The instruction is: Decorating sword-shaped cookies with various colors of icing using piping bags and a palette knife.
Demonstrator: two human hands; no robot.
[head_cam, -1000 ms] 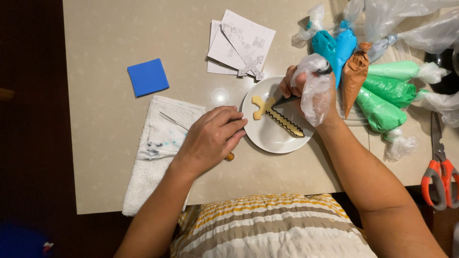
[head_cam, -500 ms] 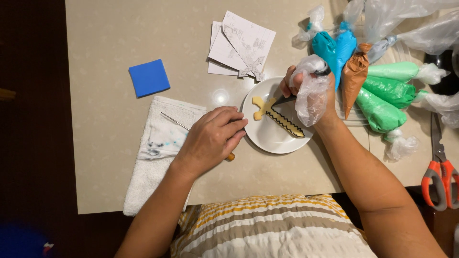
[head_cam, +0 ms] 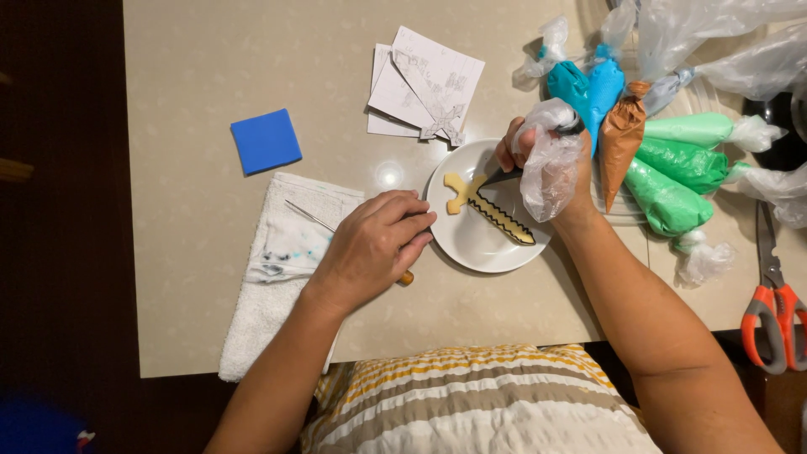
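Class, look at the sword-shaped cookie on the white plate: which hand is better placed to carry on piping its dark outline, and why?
The right hand: its grip is closed on the dark-icing piping bag, tip at the sword-shaped cookie. The left hand only rests against the white plate rim.

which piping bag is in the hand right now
The black-tipped bag, gripped in the right hand over the plate; the others lie to the right.

Landmark: white towel [head_cam: 277, 277] lay on the beige table [head_cam: 193, 76]
Blue square [head_cam: 266, 140]: just above the towel
Paper cutouts [head_cam: 424, 88]: up and right of the towel
Filled icing bags [head_cam: 664, 160]: far right of the towel, blue, brown, green
Orange scissors [head_cam: 773, 315]: farthest right of the towel, at the table edge
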